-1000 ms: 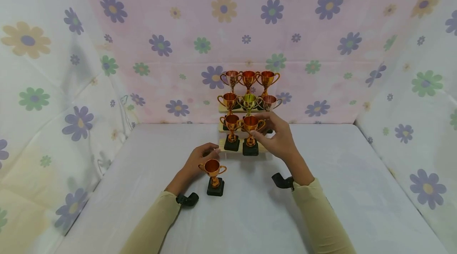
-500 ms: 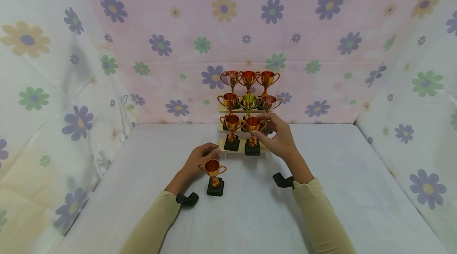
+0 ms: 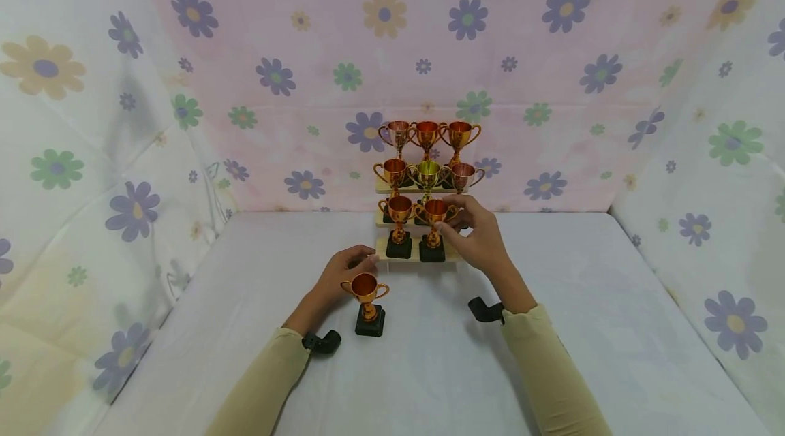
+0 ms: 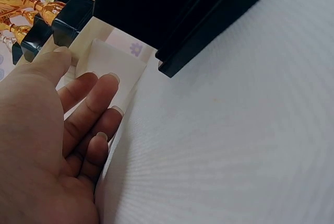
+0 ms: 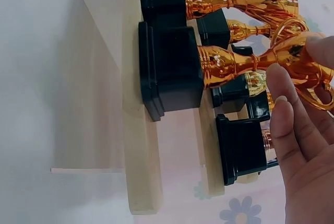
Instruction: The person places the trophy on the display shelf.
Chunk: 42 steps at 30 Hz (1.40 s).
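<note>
My right hand [image 3: 481, 235] pinches the cup of an orange-gold trophy [image 3: 435, 210] between thumb and fingertips. In the right wrist view its black base [image 5: 175, 67] stands upright on the front step of a wooden display stand [image 5: 143, 166]. A matching trophy [image 3: 400, 210] stands beside it on the left. My left hand [image 3: 343, 276] holds the stand's front left corner, thumb [image 4: 55, 65] on the wood and fingers curled by the clear support [image 4: 112, 70]. Another orange-gold trophy [image 3: 365, 289] stands on the table next to my left wrist.
Behind stand more trophies on the upper steps, among them a yellow-gold trophy [image 3: 428, 175] and a pinkish trophy [image 3: 463, 176]. A white cloth covers the table [image 3: 417, 381]. Flower-printed fabric [image 3: 521, 116] closes the back and both sides.
The trophy in my right hand has shifted slightly right, then back onto the front step, its base ending a little higher in view. My left hand and the table trophy stay put.
</note>
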Available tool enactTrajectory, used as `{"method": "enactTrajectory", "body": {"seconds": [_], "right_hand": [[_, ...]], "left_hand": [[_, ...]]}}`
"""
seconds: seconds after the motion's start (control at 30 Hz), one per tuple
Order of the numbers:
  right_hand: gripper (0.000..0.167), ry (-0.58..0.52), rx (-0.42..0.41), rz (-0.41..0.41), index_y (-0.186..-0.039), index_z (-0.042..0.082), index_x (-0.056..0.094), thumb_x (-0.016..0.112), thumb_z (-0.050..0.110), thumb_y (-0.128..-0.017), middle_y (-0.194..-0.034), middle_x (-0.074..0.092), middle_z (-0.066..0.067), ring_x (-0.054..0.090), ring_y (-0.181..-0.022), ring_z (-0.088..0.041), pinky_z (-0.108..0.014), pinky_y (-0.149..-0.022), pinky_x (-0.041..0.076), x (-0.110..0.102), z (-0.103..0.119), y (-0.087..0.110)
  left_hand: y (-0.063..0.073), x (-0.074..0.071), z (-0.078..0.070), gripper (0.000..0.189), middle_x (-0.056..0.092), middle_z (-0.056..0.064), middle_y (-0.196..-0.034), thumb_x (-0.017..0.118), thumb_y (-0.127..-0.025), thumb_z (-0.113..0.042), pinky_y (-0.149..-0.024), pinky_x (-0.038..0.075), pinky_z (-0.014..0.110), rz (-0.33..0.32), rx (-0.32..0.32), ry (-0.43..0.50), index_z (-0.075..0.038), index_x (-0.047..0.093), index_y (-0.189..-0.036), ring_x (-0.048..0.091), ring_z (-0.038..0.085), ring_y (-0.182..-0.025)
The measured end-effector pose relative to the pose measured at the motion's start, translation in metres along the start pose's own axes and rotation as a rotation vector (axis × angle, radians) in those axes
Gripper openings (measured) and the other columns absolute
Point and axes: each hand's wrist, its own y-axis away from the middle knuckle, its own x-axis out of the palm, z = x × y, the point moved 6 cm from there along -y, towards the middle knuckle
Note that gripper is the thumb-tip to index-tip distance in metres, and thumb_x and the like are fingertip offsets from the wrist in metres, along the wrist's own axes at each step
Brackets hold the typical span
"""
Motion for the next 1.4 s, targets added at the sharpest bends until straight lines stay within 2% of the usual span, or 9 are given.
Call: {"method": "enactTrajectory", "body": {"seconds": [0.2,0.47,0.7,0.8,0.97,1.03,1.4], "right_hand": [[0.051,-0.003,0.016,0.004,-0.144,0.010,0.060,0.079,0.012,-0.096,-0.119,0.072,-0.010,0.070,-0.080,-0.020,-0.030,-0.075,0.060,0.001,-0.002,0.000],[0.054,0.032,0.023,0.000,-0.147,0.013,0.057,0.078,0.009,-0.097,-0.100,0.074,-0.008,0.070,-0.079,-0.017,-0.037,-0.075,0.061,0.004,-0.004,0.000],[0.057,0.051,0.029,0.004,-0.149,0.012,0.056,0.077,0.006,-0.096,-0.101,0.073,-0.009,0.070,-0.080,-0.018,-0.028,-0.073,0.058,0.004,-0.004,0.001],[0.059,0.058,0.025,0.008,-0.150,0.011,0.055,0.078,0.005,-0.096,-0.107,0.072,-0.009,0.070,-0.079,-0.017,-0.030,-0.073,0.059,0.004,-0.003,0.000],[0.062,0.038,-0.019,0.005,-0.151,0.007,0.055,0.079,0.003,-0.094,-0.137,0.066,-0.009,0.072,-0.080,-0.019,-0.034,-0.073,0.060,0.003,0.000,-0.001],[0.063,0.033,-0.047,0.001,-0.151,0.007,0.055,0.080,0.003,-0.093,-0.144,0.062,-0.009,0.073,-0.080,-0.020,-0.034,-0.072,0.061,0.002,0.004,-0.001],[0.062,0.093,-0.141,-0.016,-0.152,0.015,0.054,0.078,0.007,-0.095,-0.145,0.058,-0.010,0.070,-0.078,-0.018,-0.036,-0.068,0.061,-0.008,0.019,-0.003]], "left_hand": [[0.000,0.000,0.000,0.032,0.077,0.006,-0.100,0.064,-0.107,-0.034,-0.082,0.058,0.032,-0.003,0.012,-0.011,-0.011,0.071,-0.127,0.071,0.021,-0.092],[0.000,0.000,0.000,0.034,0.077,0.003,-0.101,0.063,-0.107,-0.039,-0.084,0.058,0.031,-0.002,0.005,-0.018,-0.012,0.071,-0.126,0.071,0.019,-0.094],[0.000,0.001,0.000,0.034,0.077,0.002,-0.101,0.062,-0.108,-0.040,-0.085,0.059,0.033,-0.001,-0.001,-0.023,-0.012,0.072,-0.125,0.072,0.020,-0.094],[0.000,0.001,0.001,0.036,0.077,0.002,-0.100,0.062,-0.107,-0.041,-0.085,0.059,0.034,-0.001,-0.005,-0.019,-0.012,0.072,-0.125,0.072,0.020,-0.094],[0.000,0.001,0.002,0.037,0.077,0.002,-0.100,0.063,-0.107,-0.043,-0.085,0.059,0.036,0.001,-0.007,-0.014,-0.012,0.072,-0.125,0.072,0.021,-0.094],[0.000,0.001,0.002,0.037,0.077,0.002,-0.100,0.063,-0.107,-0.043,-0.085,0.059,0.036,0.002,-0.005,-0.014,-0.012,0.072,-0.124,0.072,0.021,-0.095],[0.000,0.001,0.001,0.038,0.077,0.001,-0.101,0.063,-0.107,-0.044,-0.085,0.059,0.034,0.001,-0.008,-0.014,-0.012,0.072,-0.125,0.072,0.020,-0.095]]}}
